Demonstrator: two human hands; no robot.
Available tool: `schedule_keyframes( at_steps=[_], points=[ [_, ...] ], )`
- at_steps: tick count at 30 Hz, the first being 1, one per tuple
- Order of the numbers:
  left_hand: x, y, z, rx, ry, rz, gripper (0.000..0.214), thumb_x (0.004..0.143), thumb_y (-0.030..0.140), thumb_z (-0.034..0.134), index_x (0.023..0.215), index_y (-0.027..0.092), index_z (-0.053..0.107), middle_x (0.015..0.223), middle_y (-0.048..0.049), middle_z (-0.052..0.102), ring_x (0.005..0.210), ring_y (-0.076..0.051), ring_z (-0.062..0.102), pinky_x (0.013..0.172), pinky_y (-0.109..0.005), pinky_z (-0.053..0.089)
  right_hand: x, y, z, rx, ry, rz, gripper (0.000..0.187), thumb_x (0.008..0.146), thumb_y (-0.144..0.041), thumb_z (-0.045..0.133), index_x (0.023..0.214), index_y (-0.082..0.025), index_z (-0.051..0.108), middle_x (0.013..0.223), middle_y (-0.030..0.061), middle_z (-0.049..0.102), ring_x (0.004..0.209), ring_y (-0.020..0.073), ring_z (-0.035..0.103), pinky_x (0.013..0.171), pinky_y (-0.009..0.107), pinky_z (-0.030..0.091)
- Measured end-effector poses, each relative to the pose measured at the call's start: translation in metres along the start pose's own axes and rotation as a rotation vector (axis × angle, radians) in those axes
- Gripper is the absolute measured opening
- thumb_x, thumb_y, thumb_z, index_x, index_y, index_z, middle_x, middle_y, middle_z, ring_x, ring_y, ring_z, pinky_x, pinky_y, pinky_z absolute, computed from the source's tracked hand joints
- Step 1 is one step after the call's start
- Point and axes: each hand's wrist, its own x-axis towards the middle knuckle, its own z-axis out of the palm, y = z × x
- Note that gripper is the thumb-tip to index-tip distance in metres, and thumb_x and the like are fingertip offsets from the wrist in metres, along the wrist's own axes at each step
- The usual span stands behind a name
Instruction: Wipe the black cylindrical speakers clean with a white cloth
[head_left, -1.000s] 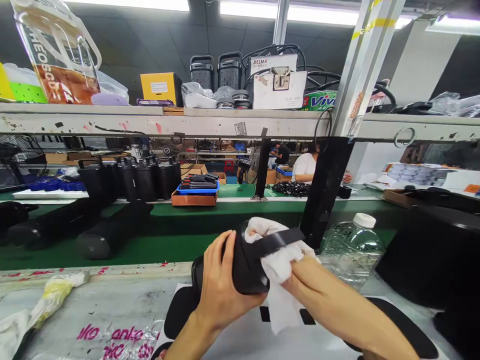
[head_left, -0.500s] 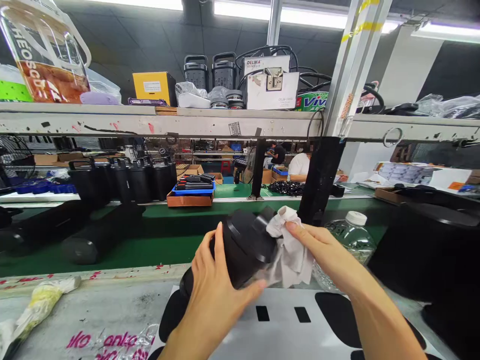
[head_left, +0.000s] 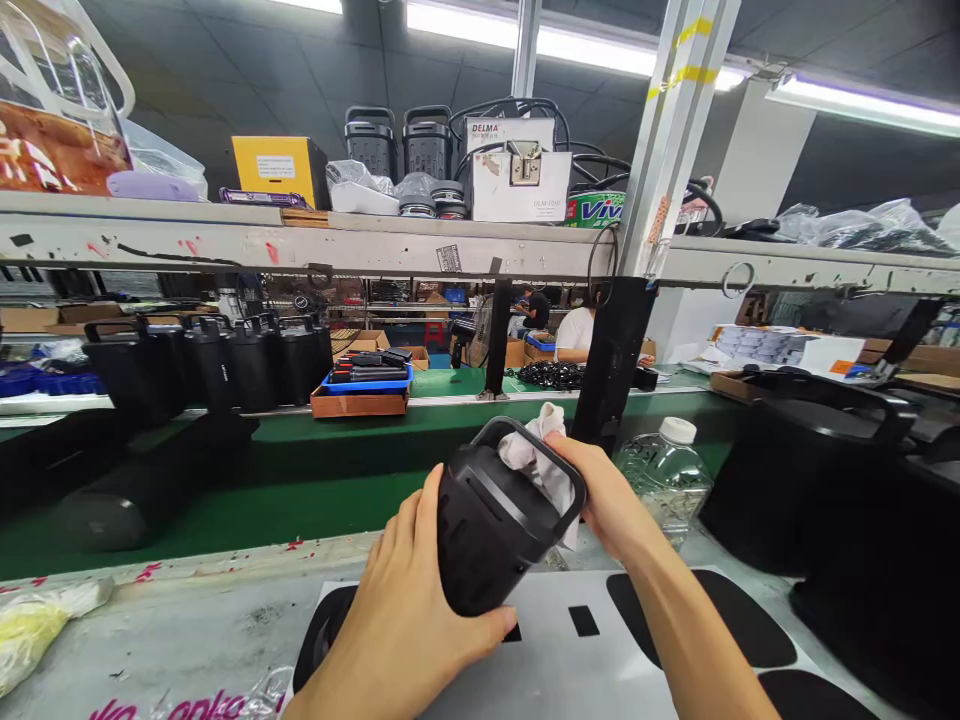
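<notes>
A black portable speaker [head_left: 484,530] with a loop handle [head_left: 568,470] is tilted above the bench, its handle end pointing up and to the right. My left hand [head_left: 409,600] wraps around its body, thumb on the near side. In my right hand [head_left: 607,500] is a crumpled white cloth [head_left: 521,452], pressed at the handle; part of it passes through the loop and part hangs below. The fingertips of the right hand are hidden behind the handle. Beneath the speaker lies a white sheet [head_left: 555,650] with black rounded shapes and small black rectangles.
A transparent bottle [head_left: 667,475] with a white cap stands right of my right hand. Large black speakers [head_left: 795,480] crowd the right side. More black speakers [head_left: 217,370] stand on the green conveyor [head_left: 300,490], near a tray of parts [head_left: 367,385]. A loaded shelf [head_left: 360,235] spans above.
The handle has turned into plain view, with the cloth now at its inside. My right hand has moved slightly left. The whole view has shifted right.
</notes>
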Motion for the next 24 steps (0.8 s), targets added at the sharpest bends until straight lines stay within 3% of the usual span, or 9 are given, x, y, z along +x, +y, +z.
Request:
schedule_keyframes(
  at_steps=[3, 6, 9, 12, 15, 17, 20, 22, 24],
  points=[
    [-0.003, -0.003, 0.011, 0.014, 0.078, 0.073, 0.114, 0.057, 0.041, 0.078, 0.152, 0.034, 0.014, 0.146, -0.0127, 0.045, 0.131, -0.043, 0.044, 0.101, -0.061, 0.041, -0.006, -0.008, 0.002, 0.062, 0.01, 0.064, 0.04, 0.077, -0.056, 0.067, 0.073, -0.017, 0.07, 0.071, 0.0038, 0.069, 0.071, 0.0189, 0.063, 0.065, 0.026, 0.049],
    [-0.009, 0.002, 0.016, 0.001, 0.121, 0.084, 0.118, 0.054, 0.039, 0.081, 0.152, 0.035, 0.014, 0.146, -0.0129, 0.045, 0.132, -0.045, 0.041, 0.102, -0.063, 0.037, -0.013, -0.014, 0.007, 0.157, -0.081, 0.188, 0.034, 0.069, -0.049, 0.078, 0.073, -0.017, 0.068, 0.068, 0.0019, 0.066, 0.063, 0.0158, 0.061, 0.058, 0.024, 0.048],
    [-0.008, 0.002, -0.004, -0.092, -0.033, 0.049, 0.117, 0.054, 0.037, 0.084, 0.152, 0.035, 0.019, 0.151, -0.0108, 0.039, 0.137, -0.042, 0.034, 0.11, -0.06, 0.029, -0.019, -0.019, 0.014, 0.265, -0.07, 0.24, 0.034, 0.056, -0.036, 0.088, 0.074, -0.015, 0.068, 0.066, 0.0009, 0.066, 0.057, 0.0127, 0.059, 0.053, 0.021, 0.046],
    [0.009, -0.022, -0.037, -0.32, -0.223, 0.024, 0.102, 0.066, 0.051, 0.077, 0.151, 0.039, 0.022, 0.152, -0.0082, 0.039, 0.139, -0.036, 0.035, 0.112, -0.055, 0.029, -0.025, -0.028, 0.015, 0.356, 0.021, 0.214, 0.037, 0.05, -0.034, 0.09, 0.074, -0.013, 0.071, 0.065, 0.0026, 0.067, 0.056, 0.0132, 0.061, 0.053, 0.021, 0.048],
    [0.032, -0.057, -0.056, -0.517, -0.009, -0.069, 0.095, 0.065, 0.072, 0.068, 0.143, 0.024, 0.042, 0.15, -0.0174, 0.039, 0.143, -0.04, 0.026, 0.115, -0.057, 0.02, -0.03, -0.038, 0.008, 0.437, 0.142, 0.13, 0.034, 0.045, -0.032, 0.091, 0.067, -0.015, 0.071, 0.063, 0.002, 0.067, 0.053, 0.0134, 0.061, 0.05, 0.021, 0.048],
    [0.043, -0.068, -0.055, -0.816, 0.059, -0.182, 0.099, 0.062, 0.077, 0.065, 0.144, 0.027, 0.041, 0.152, -0.0154, 0.038, 0.142, -0.041, 0.03, 0.114, -0.057, 0.025, -0.03, -0.042, 0.002, 0.491, 0.244, 0.02, 0.034, 0.043, -0.032, 0.091, 0.066, -0.018, 0.071, 0.061, 0.0006, 0.066, 0.051, 0.0133, 0.059, 0.047, 0.022, 0.047],
    [0.042, -0.054, -0.049, -1.333, 0.044, -0.245, 0.084, 0.072, 0.073, 0.057, 0.143, 0.032, 0.043, 0.136, -0.0102, 0.059, 0.126, -0.037, 0.054, 0.103, -0.055, 0.042, -0.023, -0.04, -0.007, 0.514, 0.326, -0.148, 0.036, 0.044, -0.038, 0.09, 0.065, -0.02, 0.068, 0.06, -0.0019, 0.063, 0.049, 0.0117, 0.056, 0.046, 0.022, 0.046],
    [0.033, -0.034, -0.054, -1.406, 0.141, -0.313, 0.066, 0.075, 0.053, 0.061, 0.136, 0.028, 0.053, 0.114, -0.0078, 0.071, 0.108, -0.034, 0.066, 0.094, -0.05, 0.051, -0.017, -0.034, -0.011, 0.487, 0.337, -0.202, 0.039, 0.047, -0.045, 0.089, 0.06, -0.02, 0.062, 0.055, -0.0036, 0.057, 0.047, 0.0097, 0.051, 0.044, 0.021, 0.042],
    [0.021, -0.018, -0.069, -1.322, 0.293, -0.42, 0.057, 0.07, 0.041, 0.063, 0.125, 0.025, 0.063, 0.098, -0.0069, 0.076, 0.092, -0.033, 0.072, 0.081, -0.049, 0.057, -0.014, -0.028, -0.015, 0.387, 0.344, -0.247, 0.045, 0.056, -0.057, 0.082, 0.06, -0.02, 0.058, 0.052, -0.0041, 0.052, 0.045, 0.0097, 0.048, 0.042, 0.022, 0.041]
  ],
)
